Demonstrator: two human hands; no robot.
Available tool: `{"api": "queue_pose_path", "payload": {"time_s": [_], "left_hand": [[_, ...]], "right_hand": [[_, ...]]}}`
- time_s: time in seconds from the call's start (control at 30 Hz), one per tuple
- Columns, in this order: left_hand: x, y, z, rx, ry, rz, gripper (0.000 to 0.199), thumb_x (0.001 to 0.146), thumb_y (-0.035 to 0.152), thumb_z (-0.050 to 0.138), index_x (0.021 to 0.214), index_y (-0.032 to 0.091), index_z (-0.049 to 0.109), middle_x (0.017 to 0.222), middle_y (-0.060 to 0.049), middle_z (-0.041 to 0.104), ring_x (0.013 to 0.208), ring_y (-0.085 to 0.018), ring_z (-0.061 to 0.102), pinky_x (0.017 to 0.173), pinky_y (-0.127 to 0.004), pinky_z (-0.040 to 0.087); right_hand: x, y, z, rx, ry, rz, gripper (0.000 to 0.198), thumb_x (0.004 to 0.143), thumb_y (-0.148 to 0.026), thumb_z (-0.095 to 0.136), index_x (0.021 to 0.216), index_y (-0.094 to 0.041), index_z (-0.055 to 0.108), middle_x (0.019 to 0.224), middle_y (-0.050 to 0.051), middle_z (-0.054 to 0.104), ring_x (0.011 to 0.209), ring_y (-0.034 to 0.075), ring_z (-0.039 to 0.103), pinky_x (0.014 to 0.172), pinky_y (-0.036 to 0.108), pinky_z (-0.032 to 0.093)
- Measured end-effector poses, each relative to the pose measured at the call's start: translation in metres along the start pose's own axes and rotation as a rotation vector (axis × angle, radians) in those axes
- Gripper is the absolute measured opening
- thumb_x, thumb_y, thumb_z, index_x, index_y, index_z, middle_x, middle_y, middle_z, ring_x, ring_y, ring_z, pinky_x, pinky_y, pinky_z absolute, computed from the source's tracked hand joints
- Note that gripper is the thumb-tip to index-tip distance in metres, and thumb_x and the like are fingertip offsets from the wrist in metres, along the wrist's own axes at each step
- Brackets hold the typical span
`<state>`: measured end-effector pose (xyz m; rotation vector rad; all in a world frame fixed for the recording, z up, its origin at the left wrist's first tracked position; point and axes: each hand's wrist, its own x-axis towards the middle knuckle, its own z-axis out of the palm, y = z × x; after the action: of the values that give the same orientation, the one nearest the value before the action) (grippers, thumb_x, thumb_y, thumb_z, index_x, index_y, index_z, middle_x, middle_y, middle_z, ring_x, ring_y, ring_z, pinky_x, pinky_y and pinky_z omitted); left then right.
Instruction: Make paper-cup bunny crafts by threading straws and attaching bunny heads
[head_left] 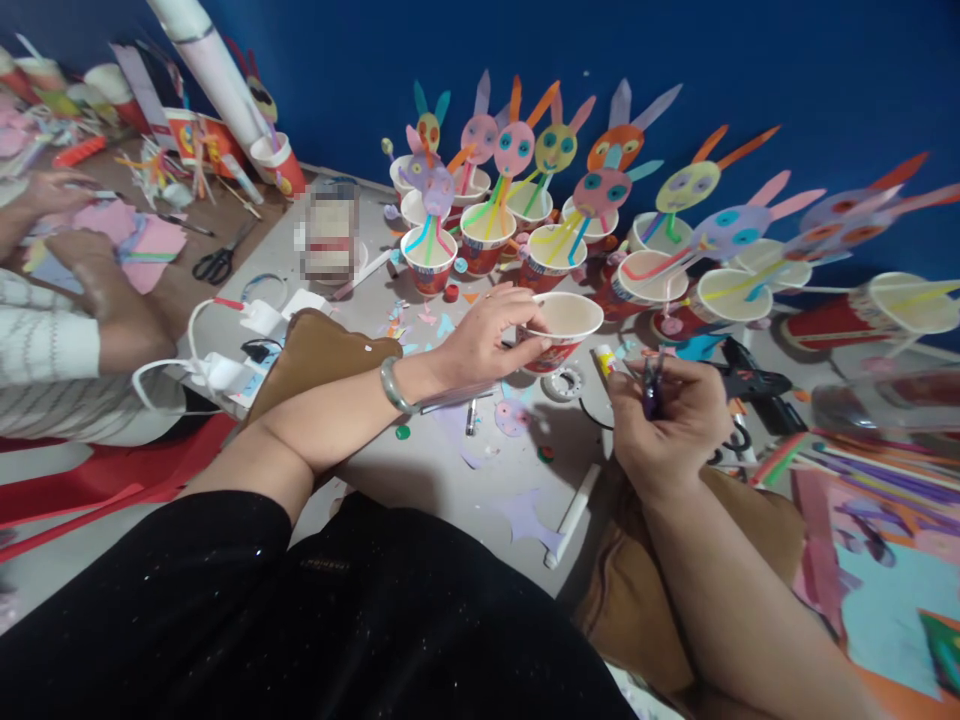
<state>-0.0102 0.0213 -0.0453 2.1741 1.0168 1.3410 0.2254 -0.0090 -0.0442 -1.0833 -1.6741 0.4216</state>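
My left hand (487, 338) grips a red-and-white paper cup (564, 318) by its side, with fingers at the rim. The cup is tilted slightly, and its pale inside shows. To its right, my right hand (667, 420) is closed around a small dark, shiny object (654, 388), mostly hidden by the fingers. Between the hands lie a glue stick (604, 360) with a yellow label and a white ring-shaped roll (562, 382). Below the cup, a lilac paper face (512, 417) with two round eyes lies on the grey table (480, 490).
Several cups with paper rabbit faces (514, 148) stand along the blue wall. A black glue gun (754, 385) lies right, near coloured strips (870, 480). A white power adapter (225, 370) with cables sits left. Another person's arm (112, 300) works near black scissors (217, 262).
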Motion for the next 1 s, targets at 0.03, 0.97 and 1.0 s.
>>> {"api": "queue_pose_path", "payload": {"time_s": [0.03,0.97,1.0], "left_hand": [[0.0,-0.003,-0.001,0.005,0.03,0.012,0.029,0.1,0.046,0.06,0.085,0.022,0.064,0.084,-0.004,0.066,0.087,-0.021,0.062,0.091,-0.043,0.049],[0.003,-0.028,0.01,0.021,0.266,-0.035,0.02,0.083,0.031,0.082,0.085,0.018,0.067,0.103,-0.008,0.064,0.105,-0.02,0.065,0.096,-0.038,0.055],[0.003,-0.027,0.01,0.02,0.257,-0.03,0.021,0.083,0.033,0.082,0.085,0.019,0.066,0.102,-0.008,0.065,0.105,-0.021,0.065,0.097,-0.038,0.054]], "right_hand": [[-0.002,0.003,-0.001,-0.04,-0.081,-0.043,0.017,0.088,-0.038,0.071,0.094,-0.025,0.061,0.067,-0.003,0.063,0.049,0.014,0.053,0.052,0.029,0.045],[-0.005,-0.021,0.046,-0.533,-1.018,-0.136,0.033,0.094,-0.022,0.057,0.123,-0.018,0.074,0.117,0.012,0.081,0.101,0.025,0.076,0.083,0.031,0.052],[-0.002,-0.021,0.038,-0.466,-1.013,-0.151,0.029,0.096,-0.025,0.058,0.118,-0.019,0.075,0.113,0.01,0.082,0.098,0.023,0.076,0.084,0.029,0.052]]}}
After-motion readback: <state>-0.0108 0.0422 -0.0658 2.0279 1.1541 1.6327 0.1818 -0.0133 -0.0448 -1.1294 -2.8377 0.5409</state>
